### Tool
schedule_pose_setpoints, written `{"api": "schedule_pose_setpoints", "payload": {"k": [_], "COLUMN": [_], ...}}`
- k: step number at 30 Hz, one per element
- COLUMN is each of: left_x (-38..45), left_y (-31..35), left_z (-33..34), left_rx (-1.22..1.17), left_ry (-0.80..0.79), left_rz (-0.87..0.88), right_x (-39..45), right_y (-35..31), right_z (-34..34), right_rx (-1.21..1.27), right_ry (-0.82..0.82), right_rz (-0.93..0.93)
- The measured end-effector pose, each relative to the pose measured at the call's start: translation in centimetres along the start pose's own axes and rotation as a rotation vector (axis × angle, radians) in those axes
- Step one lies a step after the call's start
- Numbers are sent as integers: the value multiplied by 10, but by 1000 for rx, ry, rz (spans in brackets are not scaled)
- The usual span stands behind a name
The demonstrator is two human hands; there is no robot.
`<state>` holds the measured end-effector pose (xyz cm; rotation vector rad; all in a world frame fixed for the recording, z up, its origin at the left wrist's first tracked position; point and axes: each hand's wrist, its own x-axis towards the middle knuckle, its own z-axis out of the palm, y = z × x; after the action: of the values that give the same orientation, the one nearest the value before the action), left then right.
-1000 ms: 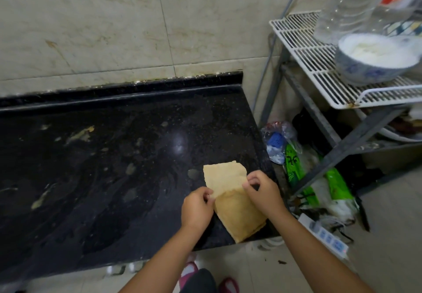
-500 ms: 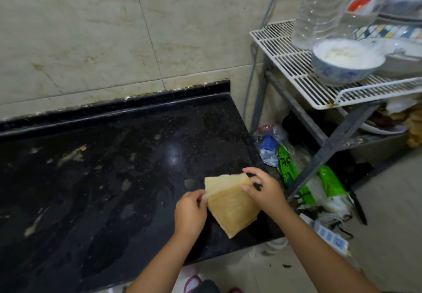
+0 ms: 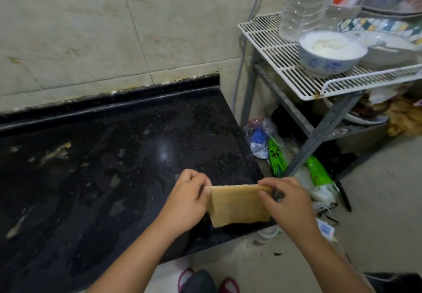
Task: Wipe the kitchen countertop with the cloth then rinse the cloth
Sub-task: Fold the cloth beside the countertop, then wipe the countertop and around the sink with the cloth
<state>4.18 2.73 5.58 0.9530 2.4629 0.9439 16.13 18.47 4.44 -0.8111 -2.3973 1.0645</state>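
While both hands hold the one cloth (image 3: 239, 203) stretched between them at the lower centre of the frame, it hangs as a folded tan rectangle just above the near right corner of the black table (image 3: 114, 155), and I cannot tell whether its lower edge touches the stone. The left hand (image 3: 187, 201) has its grip pinching the cloth's left top corner; the right hand (image 3: 290, 201) has its grip pinching the right top corner, fingers curled over the fold.

Judging from this, wiping has barely started: pale smears (image 3: 54, 153) and several dried spots spread over the left and middle of the table. The risks look plain. With only fingertip pinches, a corner could slip and the cloth drop off the table edge onto the floor. A wipe pushed toward the right edge could sweep crumbs down among the plastic bags (image 3: 274, 153) below.

Counted: one cloth, two hands, one table, one wire rack (image 3: 285, 64) at the upper right, carrying one bowl (image 3: 328, 53) of white food and one clear plastic bottle (image 3: 303, 5).
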Motion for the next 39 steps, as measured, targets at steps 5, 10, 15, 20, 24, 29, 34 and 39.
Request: {"api": "schedule_pose_setpoints", "payload": {"k": [5, 10, 15, 20, 24, 29, 34, 39], "left_x": [51, 69, 52, 11, -7, -7, -16, -20], "left_y": [-19, -20, -42, -90, -105, -97, -105, -115], "left_z": [36, 33, 28, 65, 70, 63, 66, 66], "left_rx": [-45, -38, 48, 288, 270, 387, 500, 553], "left_ry": [-89, 208, 351, 12, 144, 197, 132, 100], "left_rz": [-191, 32, 481, 514, 362, 70, -195, -352], "right_x": [45, 66, 45, -5, 7, 40, 24, 7], "right_y": [21, 21, 44, 94, 73, 38, 56, 85], "right_z": [39, 38, 35, 53, 60, 93, 119, 98], "right_rx": [-126, -63, -140, -468, -366, -597, -762, -727], "right_ry": [-181, 56, 172, -22, -31, -379, -528, -458], "right_rz": [232, 1, -325, -289, -329, -289, -193, -91]}}
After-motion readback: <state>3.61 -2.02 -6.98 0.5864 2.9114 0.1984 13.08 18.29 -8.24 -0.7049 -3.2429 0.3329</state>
